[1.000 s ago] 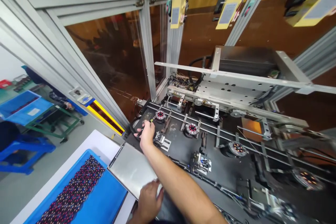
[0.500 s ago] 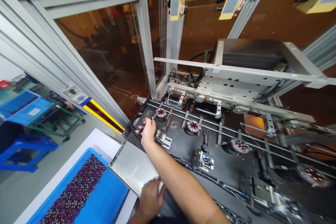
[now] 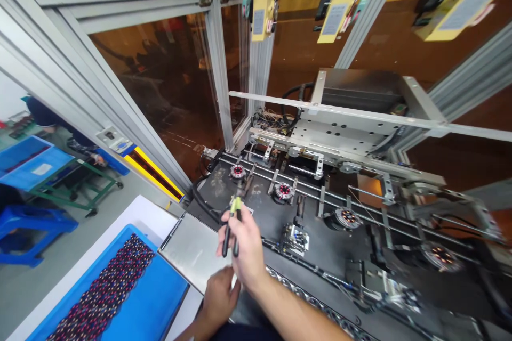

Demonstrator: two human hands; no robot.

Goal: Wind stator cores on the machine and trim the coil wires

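Observation:
My right hand point(image 3: 246, 240) is closed round a pair of pliers point(image 3: 236, 229) with green and black handles. The jaws point away from me, over the dark machine bed, close to a metal fixture partly hidden behind them. Just beyond them a round part with a red and black centre point(image 3: 237, 171) sits in a ring-shaped holder. My left hand point(image 3: 219, 295) is low, beside my right wrist, at the near edge of a bare metal plate point(image 3: 194, 250). Its fingers are curled, and whatever they may hold is hidden.
Other round parts point(image 3: 284, 191) sit along the rails rightward. A clamp fixture point(image 3: 296, 238) stands on the bed. At left, a blue tray point(image 3: 160, 298) holds rows of small round parts. Yellow brackets point(image 3: 260, 0) hang overhead. A person point(image 3: 44, 112) is by a cart at far left.
My right hand has drawn back towards me and right, bringing the pliers into clear view. My left hand has shifted slightly left and down. The view has moved a little.

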